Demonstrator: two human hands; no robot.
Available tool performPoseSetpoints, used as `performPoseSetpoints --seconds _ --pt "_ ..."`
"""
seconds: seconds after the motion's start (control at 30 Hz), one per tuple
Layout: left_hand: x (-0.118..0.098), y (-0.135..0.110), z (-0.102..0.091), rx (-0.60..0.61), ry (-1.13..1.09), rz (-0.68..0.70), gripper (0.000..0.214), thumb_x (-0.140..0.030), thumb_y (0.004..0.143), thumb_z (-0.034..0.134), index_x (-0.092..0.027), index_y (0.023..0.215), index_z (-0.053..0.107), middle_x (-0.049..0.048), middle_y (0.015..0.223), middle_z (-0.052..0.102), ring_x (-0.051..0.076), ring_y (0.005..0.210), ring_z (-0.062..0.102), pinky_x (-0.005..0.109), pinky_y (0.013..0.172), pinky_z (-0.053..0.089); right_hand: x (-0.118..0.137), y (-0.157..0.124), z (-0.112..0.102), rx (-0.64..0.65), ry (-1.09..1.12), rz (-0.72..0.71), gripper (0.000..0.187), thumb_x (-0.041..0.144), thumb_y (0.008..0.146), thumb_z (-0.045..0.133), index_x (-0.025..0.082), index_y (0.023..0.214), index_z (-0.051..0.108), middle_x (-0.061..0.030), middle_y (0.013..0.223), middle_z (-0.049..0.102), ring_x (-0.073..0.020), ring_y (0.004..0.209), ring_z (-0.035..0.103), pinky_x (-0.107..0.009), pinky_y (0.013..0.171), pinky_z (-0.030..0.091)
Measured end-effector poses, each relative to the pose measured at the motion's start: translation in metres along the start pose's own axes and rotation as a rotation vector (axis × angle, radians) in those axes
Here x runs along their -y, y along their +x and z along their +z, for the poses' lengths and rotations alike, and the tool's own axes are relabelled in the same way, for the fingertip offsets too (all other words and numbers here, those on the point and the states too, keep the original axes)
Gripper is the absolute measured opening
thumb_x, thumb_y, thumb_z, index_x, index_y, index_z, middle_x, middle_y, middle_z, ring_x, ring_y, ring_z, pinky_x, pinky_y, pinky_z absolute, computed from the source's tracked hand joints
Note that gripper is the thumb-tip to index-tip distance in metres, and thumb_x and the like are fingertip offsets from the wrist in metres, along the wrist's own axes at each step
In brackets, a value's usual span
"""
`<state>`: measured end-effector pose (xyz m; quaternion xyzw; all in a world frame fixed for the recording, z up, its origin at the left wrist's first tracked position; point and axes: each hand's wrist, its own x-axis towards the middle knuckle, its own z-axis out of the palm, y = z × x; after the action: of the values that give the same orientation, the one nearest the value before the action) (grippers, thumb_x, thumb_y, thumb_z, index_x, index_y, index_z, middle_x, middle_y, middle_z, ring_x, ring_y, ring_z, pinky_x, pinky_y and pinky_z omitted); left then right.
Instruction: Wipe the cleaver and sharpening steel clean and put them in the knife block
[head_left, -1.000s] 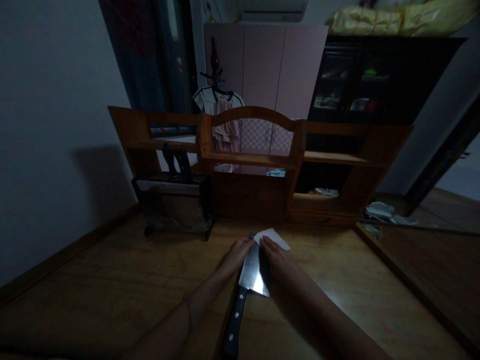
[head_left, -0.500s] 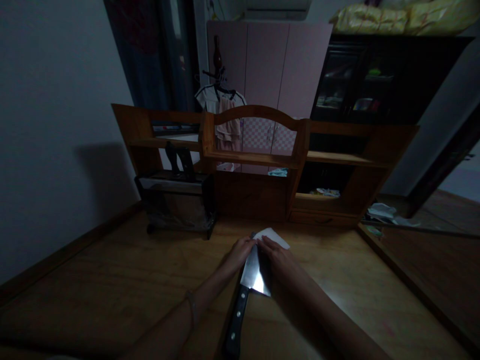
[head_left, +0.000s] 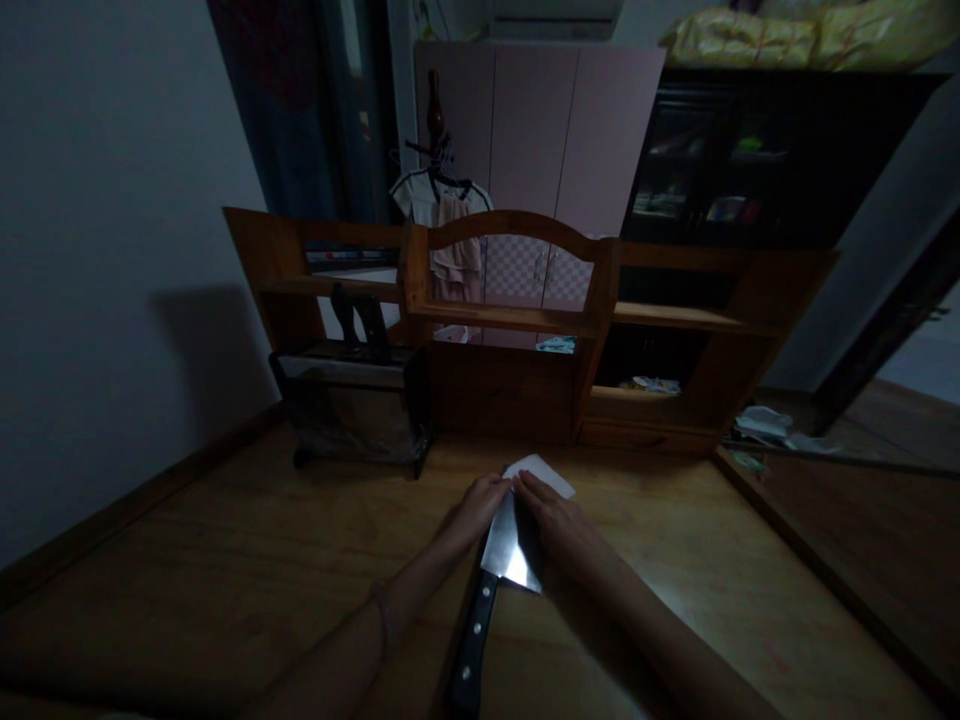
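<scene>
A cleaver (head_left: 507,550) with a wide steel blade and a black riveted handle (head_left: 471,648) lies on the wooden desk (head_left: 225,560), handle pointing toward me. A white sheet of paper (head_left: 541,473) pokes out at the blade's far tip. My left hand (head_left: 474,511) rests at the blade's left edge near the tip, fingers curled. My right hand (head_left: 556,524) lies over the blade's right side, with its fingertips pinching the near edge of the paper. The part of the paper under the hands is hidden.
A black knife rack (head_left: 352,405) with two dark handles stands at the back left. A wooden shelf unit (head_left: 517,320) runs along the desk's far edge. White crumpled things (head_left: 765,425) lie at the right. A grey wall borders the left.
The paper at the blade's tip has shifted slightly left and away. Both hands stay at the blade's tip, almost unmoved.
</scene>
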<state>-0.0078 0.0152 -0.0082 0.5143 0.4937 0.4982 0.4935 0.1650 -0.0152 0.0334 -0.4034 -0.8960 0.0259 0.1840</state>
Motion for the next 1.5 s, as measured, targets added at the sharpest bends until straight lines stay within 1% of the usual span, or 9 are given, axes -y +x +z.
performPoseSetpoints --seconds 0.1,0.27,0.43,0.6,0.8,1.03,1.23,1.4,1.5 --pt "0.0 0.001 0.001 0.01 -0.01 -0.011 0.033 -0.044 0.074 0.057 -0.013 0.081 0.064 0.0026 0.076 0.062 0.017 0.073 0.056 0.026 0.065 0.04 -0.006 0.0 0.004 -0.014 -0.007 0.022 0.068 -0.009 0.078 0.037 0.01 0.143 0.044 -0.0168 0.147 0.041 -0.0254 0.135 0.041 -0.04 0.111 0.039" --pt "0.001 0.002 0.001 0.005 -0.019 -0.018 0.034 -0.044 0.075 0.058 -0.012 0.086 0.065 0.0047 0.081 0.065 0.019 0.076 0.058 0.026 0.067 0.041 -0.018 -0.003 0.006 -0.062 0.002 0.039 0.067 -0.006 0.078 0.041 0.008 0.144 0.042 -0.0185 0.146 0.041 -0.027 0.134 0.042 -0.04 0.11 0.04" --pt "0.003 0.003 0.0 0.003 -0.012 -0.021 0.034 -0.044 0.075 0.058 -0.013 0.086 0.066 0.0053 0.082 0.067 0.02 0.077 0.06 0.027 0.069 0.042 -0.016 -0.004 0.002 -0.045 -0.015 0.091 0.064 -0.005 0.081 0.04 0.009 0.143 0.043 -0.0193 0.145 0.043 -0.0272 0.133 0.044 -0.042 0.108 0.041" --pt "0.005 0.004 0.0 -0.002 0.0 -0.028 0.035 -0.046 0.074 0.059 -0.013 0.085 0.066 0.0051 0.081 0.066 0.019 0.077 0.059 0.027 0.069 0.041 -0.016 -0.006 0.004 -0.059 -0.017 0.07 0.061 -0.004 0.083 0.039 0.005 0.144 0.041 -0.0215 0.145 0.042 -0.0273 0.134 0.042 -0.042 0.11 0.04" --pt "0.006 0.005 0.0 -0.01 0.008 -0.037 0.037 -0.048 0.074 0.059 -0.014 0.087 0.066 0.0054 0.085 0.066 0.019 0.079 0.059 0.026 0.069 0.041 -0.017 -0.005 0.006 -0.04 -0.053 0.086 0.065 -0.004 0.08 0.041 0.006 0.144 0.041 -0.0203 0.146 0.042 -0.0281 0.134 0.042 -0.041 0.11 0.04" --pt "0.001 0.001 0.0 -0.001 0.002 -0.012 0.031 -0.043 0.076 0.058 -0.014 0.081 0.066 0.0041 0.079 0.065 0.018 0.075 0.058 0.026 0.066 0.041 -0.016 -0.003 0.006 -0.037 -0.089 0.094 0.064 -0.005 0.08 0.041 0.008 0.143 0.041 -0.0198 0.145 0.043 -0.0265 0.132 0.045 -0.039 0.108 0.042" --pt "-0.005 -0.002 0.002 -0.018 -0.001 -0.015 0.031 -0.043 0.075 0.059 -0.014 0.081 0.066 0.0049 0.081 0.067 0.02 0.078 0.06 0.027 0.069 0.042 -0.013 -0.003 0.003 -0.037 -0.116 0.095 0.064 -0.005 0.08 0.041 0.008 0.143 0.042 -0.0183 0.145 0.044 -0.025 0.133 0.044 -0.037 0.108 0.041" --pt "-0.006 -0.004 0.0 -0.02 0.004 -0.014 0.034 -0.046 0.074 0.06 -0.014 0.084 0.067 0.0056 0.084 0.069 0.022 0.083 0.061 0.029 0.074 0.043 -0.015 -0.002 0.004 -0.045 -0.078 0.086 0.065 -0.004 0.078 0.043 0.006 0.142 0.043 -0.0204 0.144 0.045 -0.0279 0.13 0.048 -0.038 0.106 0.044" --pt "-0.005 -0.005 0.0 -0.02 0.01 -0.015 0.036 -0.047 0.076 0.058 -0.014 0.088 0.067 0.006 0.089 0.068 0.022 0.086 0.06 0.028 0.074 0.042 -0.022 -0.004 0.007 -0.061 -0.056 0.093 0.063 -0.003 0.079 0.045 0.007 0.142 0.044 -0.0207 0.142 0.047 -0.0289 0.128 0.049 -0.04 0.106 0.045"
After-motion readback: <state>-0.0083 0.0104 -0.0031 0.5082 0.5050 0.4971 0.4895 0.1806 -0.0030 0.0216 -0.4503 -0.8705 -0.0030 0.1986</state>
